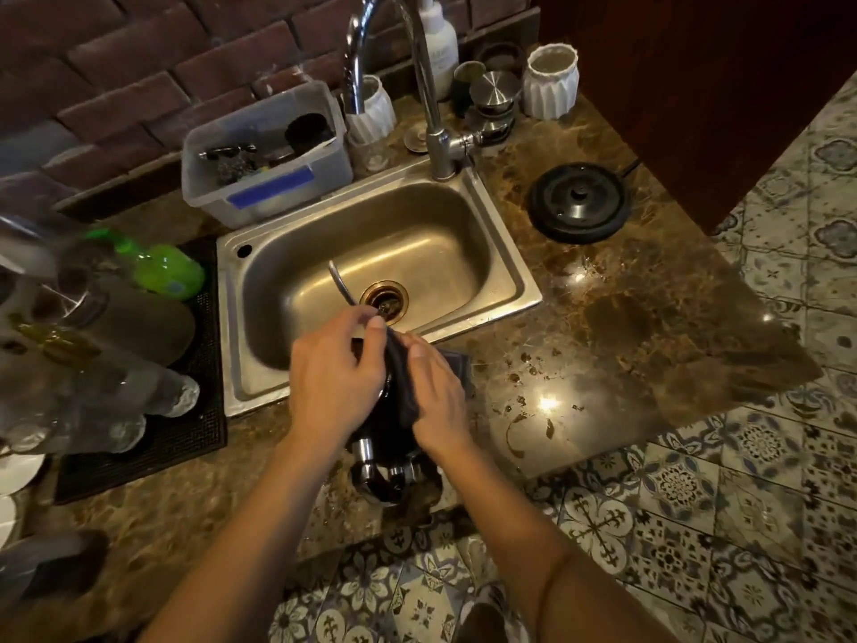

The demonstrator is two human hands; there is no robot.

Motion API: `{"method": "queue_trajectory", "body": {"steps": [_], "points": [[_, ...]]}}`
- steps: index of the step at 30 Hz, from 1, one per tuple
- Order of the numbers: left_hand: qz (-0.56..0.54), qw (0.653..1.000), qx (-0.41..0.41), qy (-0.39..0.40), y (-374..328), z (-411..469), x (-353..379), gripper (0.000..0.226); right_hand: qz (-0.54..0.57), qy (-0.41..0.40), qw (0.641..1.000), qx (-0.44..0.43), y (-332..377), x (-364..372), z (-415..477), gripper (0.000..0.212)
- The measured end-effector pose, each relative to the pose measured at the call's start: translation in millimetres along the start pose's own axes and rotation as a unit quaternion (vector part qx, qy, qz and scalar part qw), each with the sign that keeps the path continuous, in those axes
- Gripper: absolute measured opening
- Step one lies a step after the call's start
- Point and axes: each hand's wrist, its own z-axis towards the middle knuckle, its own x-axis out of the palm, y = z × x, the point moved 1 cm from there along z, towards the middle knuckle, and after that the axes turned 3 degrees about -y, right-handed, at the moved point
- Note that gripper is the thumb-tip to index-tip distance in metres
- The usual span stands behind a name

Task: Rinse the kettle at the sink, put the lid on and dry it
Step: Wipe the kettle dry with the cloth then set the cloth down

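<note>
Two bare hands meet over a dark kettle (387, 450) at the front edge of the brown marbled worktop (603, 355), just in front of the steel sink (297, 252). The left hand (336, 385) lies curled over the top of the kettle, thumb raised; what its fingers grip is hidden beneath it. The right hand (438, 396) presses a dark grey cloth (403, 387) flat against the kettle's right side, fingers together. The kettle sits between and under both hands, mostly covered. It looks black and glossy, with shiny metal parts showing near the wrists, and its thin curved metal spout (339, 281) reaches out over the sink basin towards the drain. Whether its lid is on cannot be told. A round black kettle base (579, 202) rests on the worktop, well apart to the right of the tap (429, 95).
</note>
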Motion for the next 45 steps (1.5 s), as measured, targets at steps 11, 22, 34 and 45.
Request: {"method": "queue_trajectory", "body": {"steps": [11, 22, 34, 45], "points": [[-0.001, 0.999, 0.015, -0.034, 8, -1, 6, 0.032, 0.101, -0.171, 0.98, -0.033, -34, 50, -54, 0.051], [-0.043, 0.999, 0.007, -0.008, 8, -3, 1, 0.042, 0.017, 0.001, 0.975, -0.221, -14, 7, 26, 0.04], [-0.059, 0.997, -0.012, -0.048, 5, -2, 3, 0.038, -0.04, -0.012, 0.991, -0.124, -48, 12, 18, 0.039], [-0.088, 0.996, -0.001, -0.031, 2, -4, 0, 0.048, 0.082, -0.09, 0.987, -0.106, -3, 28, -33, 0.055]]}}
